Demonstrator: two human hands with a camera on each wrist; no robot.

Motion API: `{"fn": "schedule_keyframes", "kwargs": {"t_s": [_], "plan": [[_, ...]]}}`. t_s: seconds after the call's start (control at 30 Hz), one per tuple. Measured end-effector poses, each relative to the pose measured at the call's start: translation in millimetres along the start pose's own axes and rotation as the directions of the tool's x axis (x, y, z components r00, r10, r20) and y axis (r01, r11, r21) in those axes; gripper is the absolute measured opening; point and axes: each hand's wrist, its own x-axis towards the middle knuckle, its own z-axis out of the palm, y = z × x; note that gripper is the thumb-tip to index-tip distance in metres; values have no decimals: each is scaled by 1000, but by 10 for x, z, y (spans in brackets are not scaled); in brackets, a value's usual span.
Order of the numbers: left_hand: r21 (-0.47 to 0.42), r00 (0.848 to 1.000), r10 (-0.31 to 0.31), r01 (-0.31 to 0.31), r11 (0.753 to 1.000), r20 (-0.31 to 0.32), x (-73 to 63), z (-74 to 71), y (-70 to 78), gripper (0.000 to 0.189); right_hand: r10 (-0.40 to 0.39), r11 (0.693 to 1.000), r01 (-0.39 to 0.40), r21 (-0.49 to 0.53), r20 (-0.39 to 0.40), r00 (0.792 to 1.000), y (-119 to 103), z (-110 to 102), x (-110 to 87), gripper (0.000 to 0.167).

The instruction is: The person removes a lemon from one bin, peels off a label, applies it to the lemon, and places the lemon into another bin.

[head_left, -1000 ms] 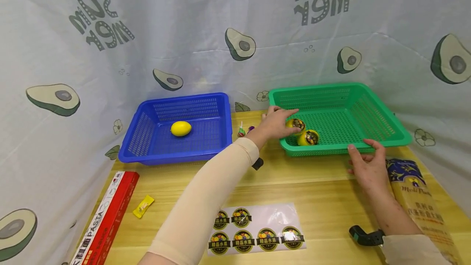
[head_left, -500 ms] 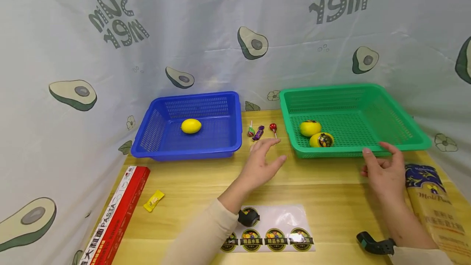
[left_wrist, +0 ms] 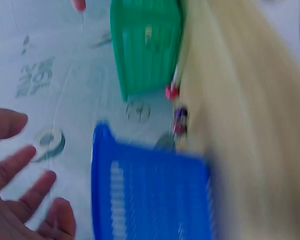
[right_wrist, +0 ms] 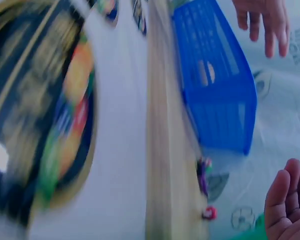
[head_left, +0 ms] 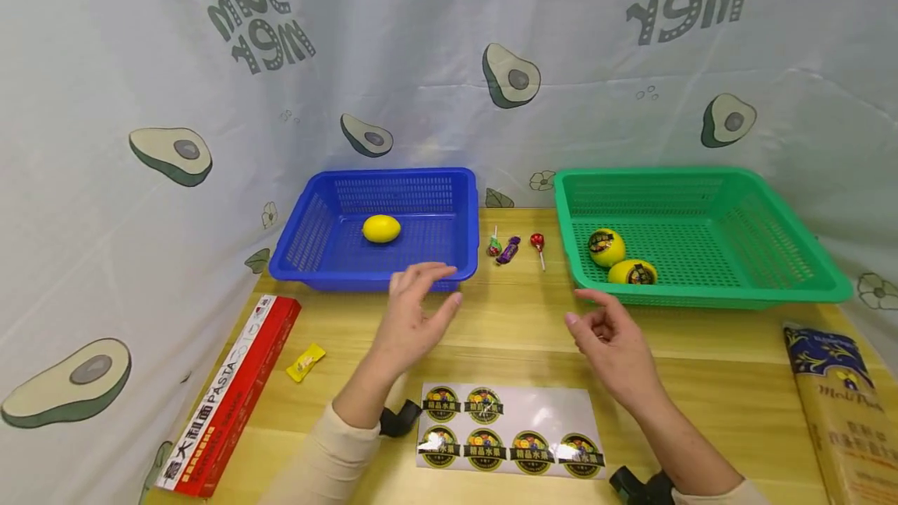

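Note:
My left hand (head_left: 414, 322) hovers just in front of the blue basket (head_left: 372, 282), fingers loosely bent with nothing in them. A plain yellow lemon (head_left: 382, 229) lies in that basket. Off the front left corner of the green basket (head_left: 708, 296) is my right hand (head_left: 617, 349), fingers relaxed and holding nothing. Inside the green basket, two lemons, a rear one (head_left: 606, 248) and a front one (head_left: 633, 273), lie together at the left, each with a round dark sticker. The left wrist view shows my left hand (left_wrist: 25, 185) with fingers spread.
A sticker sheet (head_left: 554, 411) lies at the front. Two lollipops and a purple candy (head_left: 508, 250) sit between the baskets. A red pasta box (head_left: 235, 396) and a yellow candy packet (head_left: 305, 362) lie left, a pasta bag (head_left: 838, 404) right. A printed curtain (head_left: 421, 45) hangs behind.
My left hand has left the lemons in the green basket and moved left toward the blue one. My right hand has come away from the green rim, leftward. The rear lemon has rolled, showing its sticker.

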Motion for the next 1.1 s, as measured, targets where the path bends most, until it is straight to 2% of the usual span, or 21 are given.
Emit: {"fn": "schedule_keyframes", "kwargs": {"t_s": [0.07, 0.13, 0.23, 0.33, 0.43, 0.53, 0.67, 0.77, 0.83, 0.87, 0.93, 1.0, 1.1], "plan": [[71, 999, -22, 24, 997, -32, 129, -200, -104, 39, -1, 1000, 1, 1, 52, 999, -81, 142, 51, 40], [140, 997, -68, 72, 988, -33, 286, -412, -194, 42, 10, 1000, -10, 4, 94, 996, -153, 282, 116, 40], [236, 985, -163, 147, 960, 52, 554, -708, -317, 51, 23, 1000, -24, 9, 132, 991, -233, 490, 263, 44], [334, 952, -230, 154, 930, 204, 848, -933, -450, 61, 27, 1000, -25, -13, 158, 987, -290, 679, 456, 49], [400, 896, -267, 112, 910, 356, 1133, -1065, -612, 68, 30, 998, -21, -53, 175, 984, -329, 840, 667, 54], [429, 840, -295, 83, 900, 455, 1375, -1133, -737, 71, 30, 997, -16, -75, 191, 981, -358, 964, 852, 55], [459, 788, -329, 68, 886, 520, 1637, -1144, -830, 67, 28, 999, -22, -29, 203, 979, -365, 1100, 1037, 52], [483, 755, -361, 67, 873, 547, 1802, -1108, -881, 62, 67, 994, -86, 73, 231, 971, -339, 1195, 1105, 50], [495, 735, -385, 78, 865, 558, 1884, -1075, -917, 60, 103, 976, -148, 159, 260, 960, -315, 1253, 1113, 49], [499, 726, -400, 89, 862, 560, 1915, -1057, -933, 60, 115, 966, -172, 195, 271, 956, -298, 1281, 1113, 49], [504, 698, -446, 141, 852, 560, 1958, -1014, -977, 61, 121, 947, -196, 253, 283, 951, -260, 1331, 1110, 49], [504, 661, -501, 210, 838, 558, 1978, -965, -1024, 63, 118, 934, -205, 294, 288, 950, -227, 1370, 1105, 49], [501, 601, -562, 289, 816, 568, 1990, -883, -1103, 66, 113, 932, -199, 303, 280, 953, -197, 1400, 1104, 48]]}}
